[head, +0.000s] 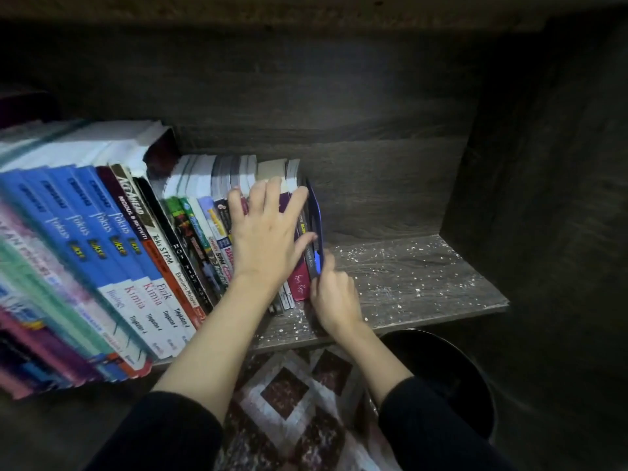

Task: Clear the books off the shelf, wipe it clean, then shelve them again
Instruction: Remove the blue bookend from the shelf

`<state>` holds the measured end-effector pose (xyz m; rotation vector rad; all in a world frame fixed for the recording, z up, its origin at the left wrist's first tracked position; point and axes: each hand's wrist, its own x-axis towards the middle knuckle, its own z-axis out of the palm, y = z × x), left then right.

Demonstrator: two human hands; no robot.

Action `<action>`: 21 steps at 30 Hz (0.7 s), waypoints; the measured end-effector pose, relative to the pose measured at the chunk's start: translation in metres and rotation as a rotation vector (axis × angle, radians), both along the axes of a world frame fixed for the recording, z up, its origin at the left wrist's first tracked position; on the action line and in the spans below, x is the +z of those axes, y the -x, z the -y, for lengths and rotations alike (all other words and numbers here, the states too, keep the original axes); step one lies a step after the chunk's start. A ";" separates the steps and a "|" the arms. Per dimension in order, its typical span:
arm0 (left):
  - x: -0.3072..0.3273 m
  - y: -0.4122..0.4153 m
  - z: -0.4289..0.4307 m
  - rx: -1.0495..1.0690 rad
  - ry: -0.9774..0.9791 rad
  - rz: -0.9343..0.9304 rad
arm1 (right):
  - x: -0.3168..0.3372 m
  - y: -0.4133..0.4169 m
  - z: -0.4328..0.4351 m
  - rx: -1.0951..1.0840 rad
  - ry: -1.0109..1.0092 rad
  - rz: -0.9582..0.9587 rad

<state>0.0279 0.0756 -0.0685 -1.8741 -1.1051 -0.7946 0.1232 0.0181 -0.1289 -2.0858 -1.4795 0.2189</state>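
Note:
A row of books (142,239) stands on the dark wooden shelf (424,283), leaning left, with tall blue ones at the left and smaller ones at the right end. My left hand (268,239) lies spread over the tops and spines of the rightmost small books, its thumb against the last ones. My right hand (334,297) pinches the lower edge of a thin dark blue book (316,226) at the right end of the row. White specks and dust cover the bare right part of the shelf board.
A round black bin (448,375) stands on the floor below the shelf's right half. A patterned brown and white mat (289,402) lies under my arms. The shelf's dark side wall (543,164) closes the right end.

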 end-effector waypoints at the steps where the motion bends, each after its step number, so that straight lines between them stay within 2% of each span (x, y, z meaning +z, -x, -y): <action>1: 0.000 0.000 0.000 0.003 -0.004 0.000 | 0.001 -0.001 0.000 -0.001 0.006 0.010; 7: 0.001 -0.002 0.000 0.026 -0.011 0.019 | 0.003 -0.009 0.001 0.004 0.006 0.073; 15: -0.001 -0.014 0.004 0.037 0.032 0.107 | -0.001 -0.020 0.003 -0.029 -0.030 -0.057; 18: -0.022 -0.021 0.008 0.029 0.012 0.014 | -0.002 -0.021 0.004 -0.042 -0.035 -0.059; 21: -0.054 -0.017 0.005 -0.112 0.009 -0.075 | -0.005 -0.027 0.005 -0.005 -0.023 -0.073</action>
